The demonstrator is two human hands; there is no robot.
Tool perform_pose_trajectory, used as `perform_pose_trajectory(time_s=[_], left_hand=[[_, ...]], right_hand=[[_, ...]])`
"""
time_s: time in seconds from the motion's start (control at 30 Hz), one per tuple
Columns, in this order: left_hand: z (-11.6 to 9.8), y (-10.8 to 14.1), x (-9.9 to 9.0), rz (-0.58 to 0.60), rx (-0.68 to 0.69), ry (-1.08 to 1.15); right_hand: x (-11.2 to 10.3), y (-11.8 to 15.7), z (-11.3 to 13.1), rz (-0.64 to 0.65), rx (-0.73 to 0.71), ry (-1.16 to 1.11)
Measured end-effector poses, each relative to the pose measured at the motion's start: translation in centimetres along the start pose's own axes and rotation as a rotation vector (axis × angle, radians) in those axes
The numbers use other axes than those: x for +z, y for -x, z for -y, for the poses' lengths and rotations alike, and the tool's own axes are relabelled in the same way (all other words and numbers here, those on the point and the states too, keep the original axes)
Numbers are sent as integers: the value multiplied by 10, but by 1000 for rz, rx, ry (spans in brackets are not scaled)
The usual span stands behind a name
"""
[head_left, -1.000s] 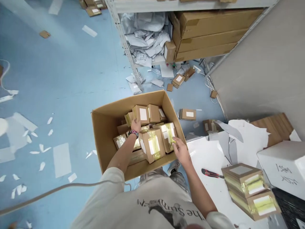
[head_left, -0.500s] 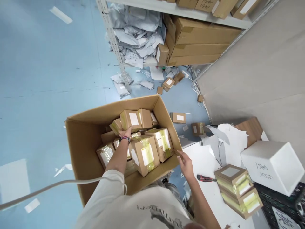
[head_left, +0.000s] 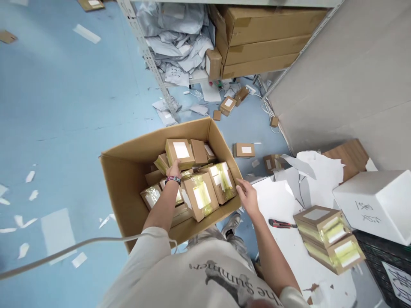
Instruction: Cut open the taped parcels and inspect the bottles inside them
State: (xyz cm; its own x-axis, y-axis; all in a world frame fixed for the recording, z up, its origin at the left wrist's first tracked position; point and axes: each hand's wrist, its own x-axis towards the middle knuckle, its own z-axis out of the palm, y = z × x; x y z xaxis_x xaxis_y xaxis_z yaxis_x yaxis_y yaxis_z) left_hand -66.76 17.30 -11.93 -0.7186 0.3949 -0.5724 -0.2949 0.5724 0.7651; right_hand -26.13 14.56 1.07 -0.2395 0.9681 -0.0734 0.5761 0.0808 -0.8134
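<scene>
A large open carton (head_left: pixel 126 194) holds several taped cardboard boxes with white labels. My left hand (head_left: pixel 173 170) reaches inside it, fingers closed at the near lower corner of a small labelled box (head_left: pixel 180 150); some fingertips are hidden. Beside that hand lie a yellow-taped box (head_left: pixel 199 197) and another taped box (head_left: pixel 222 182). At the carton's right rim, my right hand (head_left: pixel 247 196) grips the edge, its thumb and fingers around the cardboard.
A shelf (head_left: pixel 141 40) with grey mailing bags and long cartons (head_left: pixel 269 25) stands ahead. On the right, a white table (head_left: pixel 282 252) bears two stacked boxes (head_left: pixel 327 235), a red-black cutter (head_left: pixel 281 223) and a white bin (head_left: pixel 369 203). Small boxes and paper scraps litter the floor.
The view has shifted, showing more floor at the left, and the carton appears slightly higher and further right. Both hands keep their places at the small box and the rim.
</scene>
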Motion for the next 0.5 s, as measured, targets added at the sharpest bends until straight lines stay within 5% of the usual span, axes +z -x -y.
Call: perform_pose_trajectory(time_s=[0.1, 0.3, 0.4, 0.5], left_hand=[[-15, 43, -10, 31, -48, 183], [-41, 142, -19, 441, 394, 75], [-49, 188, 20, 671, 537, -62], [-42, 245, 85, 848, 572, -216]], right_hand=[[13, -7, 13, 22, -33, -86], [4, 2, 38, -116, 39, -248], [-28, 7, 35, -278, 89, -293], [-80, 23, 9, -456, 130, -243]])
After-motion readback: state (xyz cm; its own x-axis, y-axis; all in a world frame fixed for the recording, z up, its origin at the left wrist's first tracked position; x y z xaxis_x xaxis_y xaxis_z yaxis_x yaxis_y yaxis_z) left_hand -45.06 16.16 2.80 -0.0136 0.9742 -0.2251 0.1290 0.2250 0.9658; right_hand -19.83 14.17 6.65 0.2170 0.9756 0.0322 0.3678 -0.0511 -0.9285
